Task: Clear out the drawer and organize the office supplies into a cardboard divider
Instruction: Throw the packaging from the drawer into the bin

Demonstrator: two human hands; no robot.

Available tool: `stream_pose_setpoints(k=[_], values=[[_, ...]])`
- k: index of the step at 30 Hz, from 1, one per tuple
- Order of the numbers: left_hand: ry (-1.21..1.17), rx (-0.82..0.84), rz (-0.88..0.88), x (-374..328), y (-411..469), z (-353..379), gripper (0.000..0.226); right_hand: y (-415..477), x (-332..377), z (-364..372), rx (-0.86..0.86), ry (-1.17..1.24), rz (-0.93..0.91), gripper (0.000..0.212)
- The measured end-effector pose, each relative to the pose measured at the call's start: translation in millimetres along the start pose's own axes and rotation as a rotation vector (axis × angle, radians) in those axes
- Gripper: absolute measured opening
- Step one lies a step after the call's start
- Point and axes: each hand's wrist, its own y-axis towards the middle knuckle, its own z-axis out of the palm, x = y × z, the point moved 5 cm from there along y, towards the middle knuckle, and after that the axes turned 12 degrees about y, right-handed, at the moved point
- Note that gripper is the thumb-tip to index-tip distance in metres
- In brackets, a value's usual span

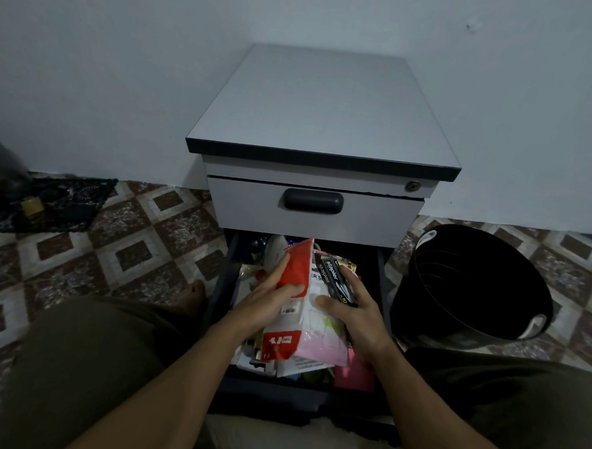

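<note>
The lower drawer (382, 279) of a grey pedestal cabinet (320, 106) is pulled out towards me and is full of packets and papers. My left hand (267, 299) grips a red and white plastic packet (297, 268) from its left side, thumb on top. My right hand (352, 308) holds a black box marked "stapler" (336, 282) against the same pile, thumb on the white packet. Pink paper (323, 347) lies under the packets. No cardboard divider is in view.
The cabinet's upper drawer (315, 211) with a dark handle is closed. A black bucket (471, 286) stands on the patterned tile floor to the right. A dark cloth (48, 203) lies on the floor at far left. My knees frame the drawer.
</note>
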Motion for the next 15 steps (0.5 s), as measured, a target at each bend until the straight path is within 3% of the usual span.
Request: stream_pose_setpoints(k=[9,15], values=[[-0.115,-0.068,0.118,-19.9,-8.1,-4.4,0.082,-9.7,11.4,10.5,-0.014,0.032,-0.091,0.063],[-0.189,0.037,0.162,-29.8,-11.9,-3.8,0.081,-11.4,22.6,8.8,-0.022,-0.015,-0.124,0.065]])
